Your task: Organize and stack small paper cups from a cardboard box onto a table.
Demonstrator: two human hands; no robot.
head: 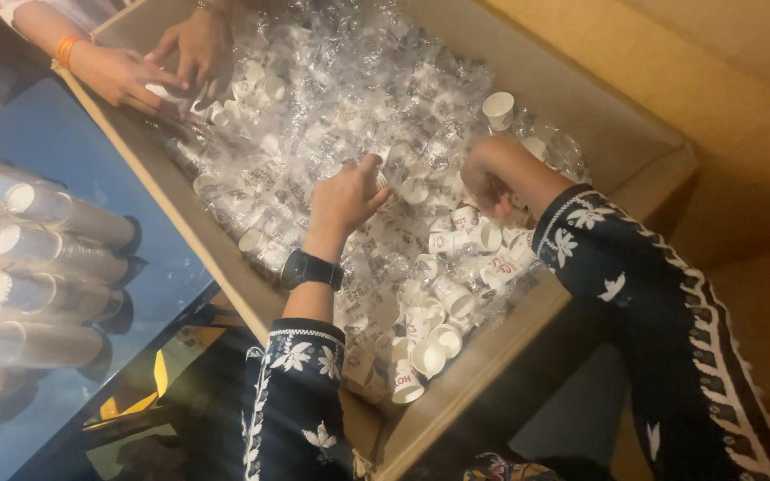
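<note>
Reaching into a big cardboard box (528,352), the person works both hands among small paper cups (443,303) and crinkled clear plastic wrap (349,98). The left hand (349,196) pinches what looks like one cup near the middle of the box. The right hand (485,183) is curled down into the cups; whether it grips something, I cannot tell. Most cups lie loose in the box, so I judge that much sorting is left. Long wrapped stacks of cups (42,267) lie on the blue counter (64,142) at the left, perhaps the finished part. Another person's hands (158,62) handle cups at the far corner.
</note>
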